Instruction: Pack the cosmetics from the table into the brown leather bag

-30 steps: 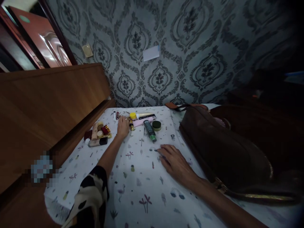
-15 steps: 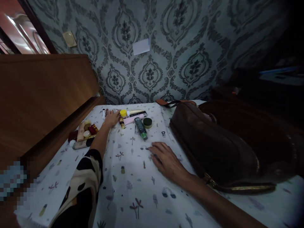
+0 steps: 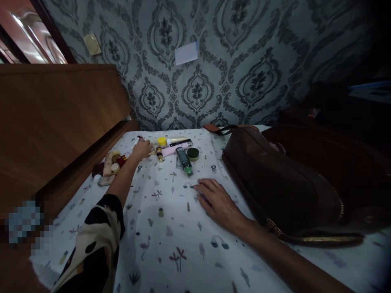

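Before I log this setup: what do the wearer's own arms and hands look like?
Left hand: ungloved, with a loose black-and-cream patterned sleeve, some brownish patches, ending on the forearm in a mostly black edge. Right hand: ungloved, no sleeve along the visible forearm. No cables show on either. Too dim to rule out small jewellery.

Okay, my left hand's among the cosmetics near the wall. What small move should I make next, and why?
Perhaps raise the left hand slightly: it blocks the view of whatever lies beneath, and I can't tell whether it grips anything. The round yellow item and green-capped tube lie apart, to its right, so neither should obstruct.
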The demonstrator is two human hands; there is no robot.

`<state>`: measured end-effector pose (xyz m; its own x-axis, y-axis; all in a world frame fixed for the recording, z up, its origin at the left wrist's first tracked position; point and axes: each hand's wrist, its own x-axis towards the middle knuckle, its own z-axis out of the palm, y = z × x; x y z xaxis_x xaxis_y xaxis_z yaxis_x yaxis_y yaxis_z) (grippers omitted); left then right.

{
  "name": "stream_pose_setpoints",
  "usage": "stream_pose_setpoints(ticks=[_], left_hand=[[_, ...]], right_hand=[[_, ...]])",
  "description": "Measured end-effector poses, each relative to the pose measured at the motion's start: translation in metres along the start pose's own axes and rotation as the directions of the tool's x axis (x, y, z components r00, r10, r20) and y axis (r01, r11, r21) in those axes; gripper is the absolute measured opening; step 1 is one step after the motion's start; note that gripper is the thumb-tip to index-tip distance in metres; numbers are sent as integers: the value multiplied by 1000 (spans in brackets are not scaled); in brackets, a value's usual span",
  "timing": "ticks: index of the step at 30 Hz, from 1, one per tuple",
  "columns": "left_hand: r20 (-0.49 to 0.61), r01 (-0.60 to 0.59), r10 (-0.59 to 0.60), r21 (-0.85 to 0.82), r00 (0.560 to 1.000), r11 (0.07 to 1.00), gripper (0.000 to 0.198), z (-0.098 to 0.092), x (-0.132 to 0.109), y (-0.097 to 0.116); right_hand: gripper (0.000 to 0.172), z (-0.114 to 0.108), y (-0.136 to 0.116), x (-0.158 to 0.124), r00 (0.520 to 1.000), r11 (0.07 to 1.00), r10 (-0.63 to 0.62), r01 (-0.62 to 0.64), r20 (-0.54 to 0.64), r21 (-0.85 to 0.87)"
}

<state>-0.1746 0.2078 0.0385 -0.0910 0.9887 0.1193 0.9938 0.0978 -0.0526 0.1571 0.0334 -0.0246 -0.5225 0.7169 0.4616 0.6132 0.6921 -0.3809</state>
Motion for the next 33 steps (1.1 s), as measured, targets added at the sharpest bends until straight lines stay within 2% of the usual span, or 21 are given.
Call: stream_pose_setpoints(ticks=[9, 14, 17, 21, 24, 28, 31, 33], left_hand=[[-7, 76, -76, 27, 997, 997, 45, 0, -42, 1], [-24, 80, -81, -42, 996, 996, 47, 6, -64, -1], [-60, 65, -73, -116, 996, 991, 45, 15, -77, 0], [-152, -5, -27, -211, 988, 978, 45, 27, -96, 1], [-186, -59, 10, -261, 982, 964, 50, 35, -111, 2], [-202, -121, 60, -305, 978, 945, 67, 46, -131, 1], [-206, -128, 64, -315, 977, 941, 85, 51, -151, 0], [-218, -136, 72, -296, 973, 946, 89, 51, -166, 1]], right_hand=[[28, 3, 2, 0, 1000, 1000, 3, -3, 18, -13], [28, -1, -2, 1, 999, 1000, 14, -13, 36, -25], [32, -6, -10, -1, 994, 997, -61, 65, 90, -35], [39, -9, -19, -8, 945, 975, -215, 223, 246, -4], [39, -12, -21, -16, 929, 971, -229, 239, 290, 0], [40, -16, -18, -27, 933, 974, -206, 224, 294, -31], [41, -18, -14, -33, 942, 979, -175, 199, 287, -53], [42, -18, -13, -35, 946, 981, -160, 183, 282, -56]])
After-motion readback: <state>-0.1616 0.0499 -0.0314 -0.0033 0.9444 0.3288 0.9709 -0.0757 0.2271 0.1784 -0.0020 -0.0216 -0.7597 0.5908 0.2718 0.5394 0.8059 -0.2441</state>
